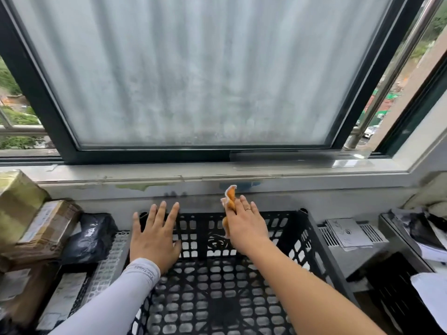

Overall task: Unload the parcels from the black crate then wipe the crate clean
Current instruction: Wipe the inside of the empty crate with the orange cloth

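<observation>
Black lattice plastic crate [314,240] stands emptied; flat left hand [154,238] steadies its far wall while right hand [244,226] pinches an orange cloth [229,197] there, seemingly for wiping.

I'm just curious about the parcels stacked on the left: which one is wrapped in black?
The soft black bag lying beside the crate, just left of the left hand. The other parcels there are brown cardboard boxes.

Lit by soft, even daylight through the frosted window pane [193,76]; no glare, only faint shadows. Bowed hard at the edges by the wide lens, the window frame [36,88] splayed outward. Smeared slightly by motion blur at the lower corners and sides.
</observation>
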A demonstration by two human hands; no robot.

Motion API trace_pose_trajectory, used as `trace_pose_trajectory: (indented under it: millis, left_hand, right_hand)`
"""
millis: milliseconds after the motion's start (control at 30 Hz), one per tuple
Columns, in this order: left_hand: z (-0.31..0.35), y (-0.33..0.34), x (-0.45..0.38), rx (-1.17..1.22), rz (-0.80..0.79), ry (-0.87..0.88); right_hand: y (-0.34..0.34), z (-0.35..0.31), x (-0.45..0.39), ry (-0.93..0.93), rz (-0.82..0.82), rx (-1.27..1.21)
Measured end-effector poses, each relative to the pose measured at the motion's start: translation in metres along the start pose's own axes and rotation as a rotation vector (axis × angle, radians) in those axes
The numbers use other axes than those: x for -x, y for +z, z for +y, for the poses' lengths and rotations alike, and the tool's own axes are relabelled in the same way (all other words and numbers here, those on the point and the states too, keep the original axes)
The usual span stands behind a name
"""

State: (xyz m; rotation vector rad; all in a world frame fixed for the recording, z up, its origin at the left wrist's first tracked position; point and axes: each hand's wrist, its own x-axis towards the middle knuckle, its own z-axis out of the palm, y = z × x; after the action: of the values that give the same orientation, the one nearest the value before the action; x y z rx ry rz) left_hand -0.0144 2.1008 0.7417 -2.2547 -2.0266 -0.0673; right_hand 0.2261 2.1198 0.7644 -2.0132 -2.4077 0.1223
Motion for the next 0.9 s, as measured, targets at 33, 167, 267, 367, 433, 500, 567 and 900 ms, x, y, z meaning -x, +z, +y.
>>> trace_pose_trajectory:
  millis: [33, 167, 267, 367, 433, 500, 567, 900]
  left_hand:
    - [0.004, 0.002, 0.001, 0.001, 0.016, -0.011]
    - [0.025, 0.009, 0.002, 0.028, 0.061, 0.018]
    - [0.039, 0.013, 0.0, 0.077, 0.072, 0.024]
    - [0.046, 0.017, -0.002, 0.107, 0.083, 0.009]
    - [0.047, 0.018, -0.003, 0.132, 0.088, -0.016]
    - [0.046, 0.017, -0.003, 0.135, 0.074, -0.025]
    - [0.046, 0.015, -0.002, 0.13, 0.056, -0.028]
    - [0.045, 0.021, -0.003, 0.179, 0.089, -0.025]
  right_hand:
    - [-0.001, 0.01, 0.002, 0.009, 0.005, 0.007]
    - [-0.003, 0.049, 0.011, 0.072, -0.005, 0.021]
    - [-0.005, 0.075, 0.018, 0.135, 0.011, 0.031]
    - [-0.006, 0.09, 0.026, 0.18, 0.001, 0.043]
    - [-0.006, 0.092, 0.027, 0.18, 0.002, 0.044]
    - [-0.006, 0.086, 0.027, 0.183, 0.01, 0.034]
    - [-0.006, 0.075, 0.024, 0.179, 0.032, 0.01]
    - [0.011, -0.041, 0.004, -0.042, 0.155, -0.095]
